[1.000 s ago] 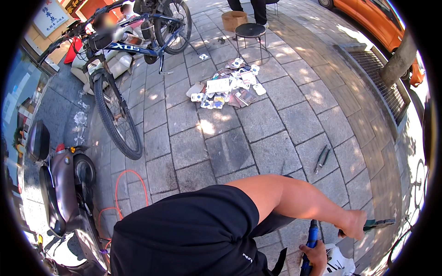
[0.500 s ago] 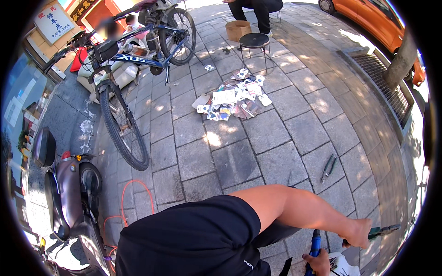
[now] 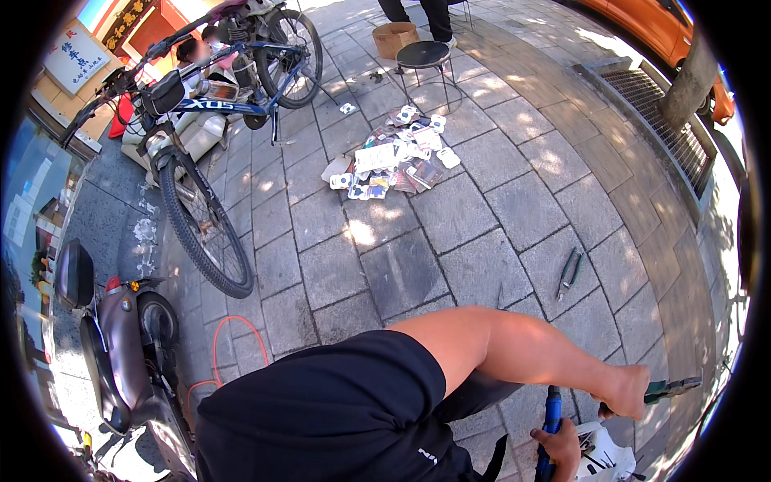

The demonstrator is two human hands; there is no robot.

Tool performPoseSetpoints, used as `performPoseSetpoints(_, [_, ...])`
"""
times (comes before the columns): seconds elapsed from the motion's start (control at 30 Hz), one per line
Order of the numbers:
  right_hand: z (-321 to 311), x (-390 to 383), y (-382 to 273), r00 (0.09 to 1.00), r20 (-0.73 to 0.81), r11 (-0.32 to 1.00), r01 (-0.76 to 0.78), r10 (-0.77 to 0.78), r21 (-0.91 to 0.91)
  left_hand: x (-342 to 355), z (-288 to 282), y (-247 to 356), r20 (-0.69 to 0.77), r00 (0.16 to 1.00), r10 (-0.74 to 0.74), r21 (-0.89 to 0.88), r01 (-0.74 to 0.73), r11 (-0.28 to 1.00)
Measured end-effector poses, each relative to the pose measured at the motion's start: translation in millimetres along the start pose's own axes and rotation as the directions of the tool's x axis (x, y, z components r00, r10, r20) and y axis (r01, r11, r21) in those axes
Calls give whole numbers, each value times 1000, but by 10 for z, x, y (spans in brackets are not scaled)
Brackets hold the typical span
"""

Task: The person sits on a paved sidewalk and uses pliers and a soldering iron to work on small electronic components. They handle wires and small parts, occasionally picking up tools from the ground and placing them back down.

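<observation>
The left hand [image 3: 628, 394] has its fingers wrapped around the dark green handle of a tool [image 3: 671, 389] at the lower right, the arm reaching across the body. Just beside it, the right hand [image 3: 562, 446] has its fingers closed on a blue-handled tool [image 3: 551, 418] held upright. A white object [image 3: 604, 458] lies below both hands; its kind cannot be told. Around them spreads a sunlit pavement [image 3: 450, 217] of grey stone slabs. A pair of dark tools [image 3: 569, 271] lies on the slabs nearby. Farther off sits a heap of small packets [image 3: 393, 161], a round black stool [image 3: 424, 55] and a cardboard box [image 3: 395, 37]. A blue bicycle [image 3: 209, 136] stands at left, a scooter [image 3: 120, 345] and an orange hose [image 3: 217, 353] below it.
</observation>
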State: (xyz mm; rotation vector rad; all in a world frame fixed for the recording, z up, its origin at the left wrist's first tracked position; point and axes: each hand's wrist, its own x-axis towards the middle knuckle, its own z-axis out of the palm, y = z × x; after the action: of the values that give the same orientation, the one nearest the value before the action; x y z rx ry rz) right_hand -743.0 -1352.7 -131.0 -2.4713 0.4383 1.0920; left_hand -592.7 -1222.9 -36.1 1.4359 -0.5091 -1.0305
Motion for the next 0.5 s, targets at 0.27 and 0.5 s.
performPoseSetpoints(0.27, [-50,-15,1,998,48,997,-33,30,74,29,22,-36,-2,997,81,-55,-81,995])
performPoseSetpoints(0.5, [11,23,-17,1000,7,1000,-2,2,-13,-6,-54,-100,48,994,96,-73,-92,993])
